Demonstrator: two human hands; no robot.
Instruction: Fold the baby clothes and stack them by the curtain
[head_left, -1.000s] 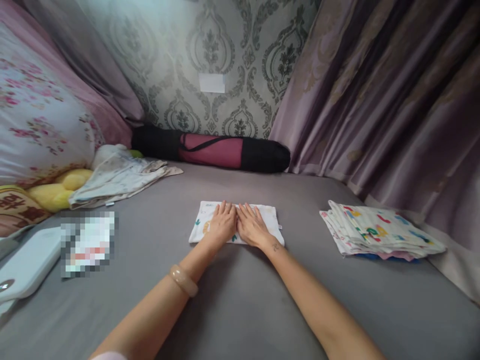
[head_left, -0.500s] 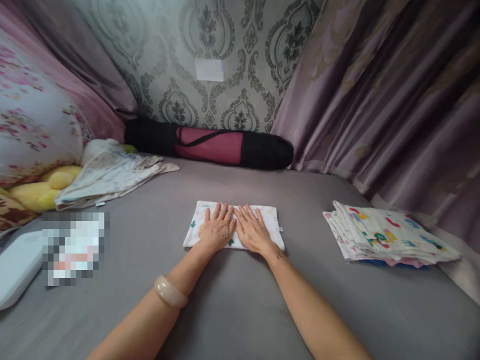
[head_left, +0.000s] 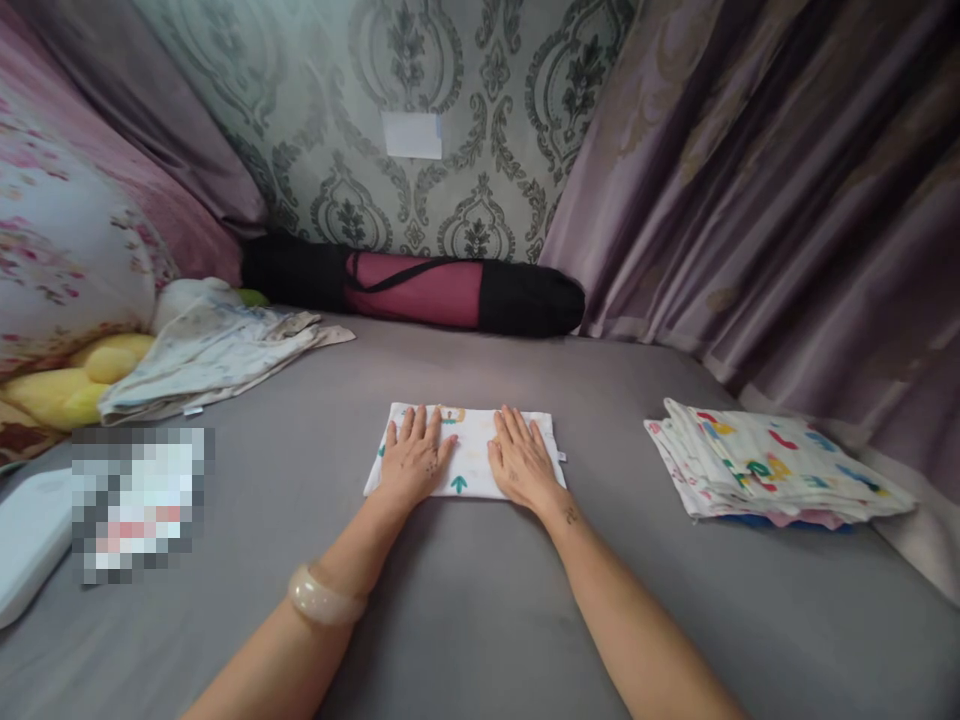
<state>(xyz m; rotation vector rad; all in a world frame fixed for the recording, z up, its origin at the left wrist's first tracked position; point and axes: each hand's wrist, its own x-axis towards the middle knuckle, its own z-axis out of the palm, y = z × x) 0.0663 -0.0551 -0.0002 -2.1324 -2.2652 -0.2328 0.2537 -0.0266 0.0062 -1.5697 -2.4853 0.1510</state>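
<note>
A folded white cloth [head_left: 471, 455] with a small coloured print lies flat on the grey bed sheet [head_left: 480, 590], straight in front of me. My left hand [head_left: 412, 455] rests palm down on its left half, fingers spread. On the right half lies my right hand [head_left: 523, 460], also flat with its fingers stretched out. A strip of printed cloth shows between the two hands. At the cloth's right edge a small white tag [head_left: 562, 457] sticks out. Around my left forearm is a pale bangle [head_left: 326, 597].
To the right is a stack of folded printed cloths [head_left: 780, 465]. A crumpled light cloth [head_left: 217, 355] lies at left beside a yellow plush toy [head_left: 67, 390]. Nearer are a white case [head_left: 34, 535] and a blurred-out item [head_left: 146, 505]. A long black-and-red bag [head_left: 412, 290] lies along the wall.
My hands have slid apart over the cloth, the left one leftward and the right one slightly rightward. More of the print between them now shows. The cloth stays in place.
</note>
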